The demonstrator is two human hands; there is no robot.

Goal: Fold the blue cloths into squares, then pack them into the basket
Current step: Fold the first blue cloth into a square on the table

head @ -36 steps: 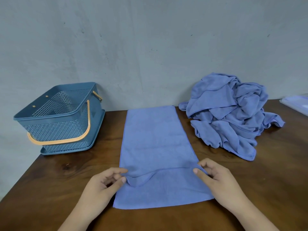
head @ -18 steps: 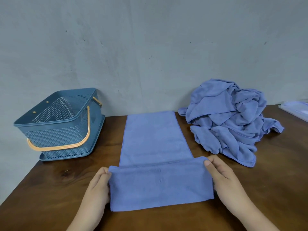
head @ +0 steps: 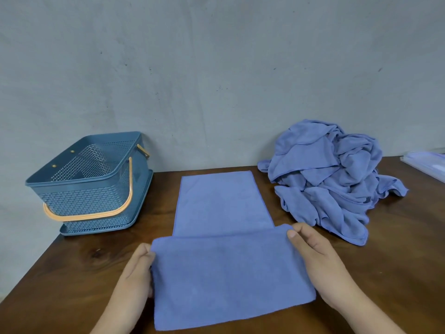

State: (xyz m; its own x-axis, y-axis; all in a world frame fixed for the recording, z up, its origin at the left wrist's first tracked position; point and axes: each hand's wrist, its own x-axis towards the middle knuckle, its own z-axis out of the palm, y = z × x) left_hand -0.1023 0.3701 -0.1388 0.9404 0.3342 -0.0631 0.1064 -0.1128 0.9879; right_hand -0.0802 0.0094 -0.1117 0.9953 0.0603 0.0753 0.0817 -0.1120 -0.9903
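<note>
One basket point(head: 84, 201), one spread cloth point(head: 221, 203), one cloth heap point(head: 332, 184), one table point(head: 72, 273).

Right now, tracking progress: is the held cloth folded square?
No: the cloth lies mostly spread; left hand and right hand lift one end.

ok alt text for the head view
The left hand and right hand pinch the ends of a fold in a long blue cloth on a wooden table. A blue basket stands at the left, a heap of blue cloths at the right.

Illumination: diffuse, even, moderately bright. Shadows: soft, faint, beneath basket point(head: 91, 186) and cloth heap point(head: 332, 189). Worktop point(head: 79, 266): dull sheen. Wide-angle distortion: worktop rear edge bows toward frame sides. Detail slightly soft overall; pale object point(head: 428, 165) at right edge blurred.
</note>
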